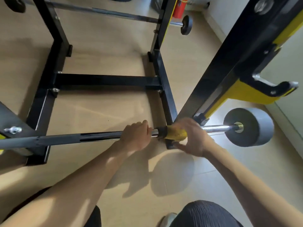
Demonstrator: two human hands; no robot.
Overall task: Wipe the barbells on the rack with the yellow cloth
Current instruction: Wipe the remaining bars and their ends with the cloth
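Observation:
A chrome barbell (98, 135) lies across the lowest hooks of the black and yellow rack (108, 80), with a grey weight (252, 126) on its right end. My left hand (136, 136) grips the bar near the middle. Just to its right, the yellow cloth (176, 134) is wrapped round the bar next to a black collar. My right hand (194, 136) is curled over the cloth from above, and its lower fingers hang spread beneath the bar. A second barbell (114, 13) rests higher at the back of the rack.
The rack's yellow-edged upright (242, 51) rises at the right with a steel hook (270, 84). A red canister (179, 7) stands by the far wall. Black base beams frame the tan floor (101, 112). My knees show at the bottom edge.

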